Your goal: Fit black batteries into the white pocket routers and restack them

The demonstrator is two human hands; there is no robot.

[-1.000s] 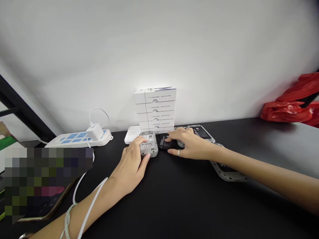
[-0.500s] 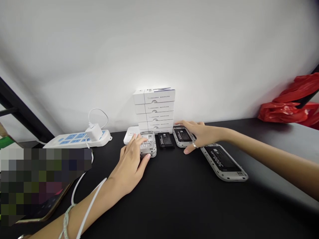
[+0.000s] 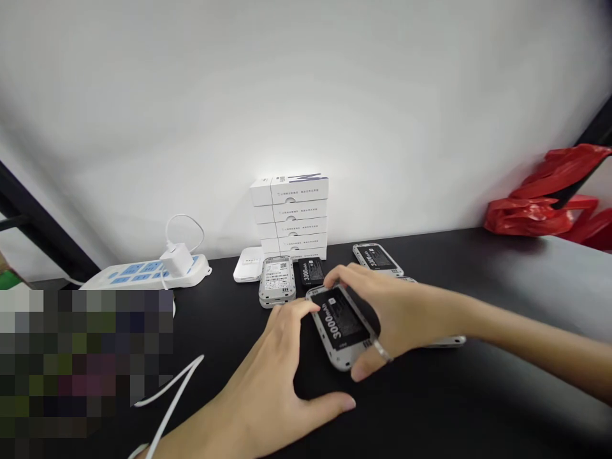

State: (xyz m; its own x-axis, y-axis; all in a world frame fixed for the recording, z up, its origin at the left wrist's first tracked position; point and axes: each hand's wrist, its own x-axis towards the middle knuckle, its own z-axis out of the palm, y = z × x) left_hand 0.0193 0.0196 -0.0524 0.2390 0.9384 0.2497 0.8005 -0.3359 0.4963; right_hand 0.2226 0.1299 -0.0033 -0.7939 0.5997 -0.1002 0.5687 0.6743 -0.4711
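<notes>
My right hand (image 3: 387, 312) grips a small white open-backed device (image 3: 342, 325) by its right edge, thumb at the near end and fingers at the far end. A black 3000mAh battery (image 3: 339, 315) lies in its recess. My left hand (image 3: 272, 376) is open, thumb spread wide, its index fingertip at the device's left edge; whether it touches I cannot tell. Beyond it are stacked white devices (image 3: 277, 280) with a printed label, and a loose black battery (image 3: 311, 272). Another open-backed device (image 3: 377, 258) lies behind my right hand, and one more (image 3: 449, 342) is mostly hidden under the wrist.
A stack of white boxes (image 3: 291, 217) stands against the wall, with white covers (image 3: 248, 264) beside it. To the left are a power strip (image 3: 143, 273), a plugged-in charger (image 3: 176, 259) and a white cable (image 3: 176, 395). Red plastic bags (image 3: 535, 213) lie at right.
My right hand has come nearer with a device from the row by the boxes. My left hand has left the stacked devices and moved right, toward that device.
</notes>
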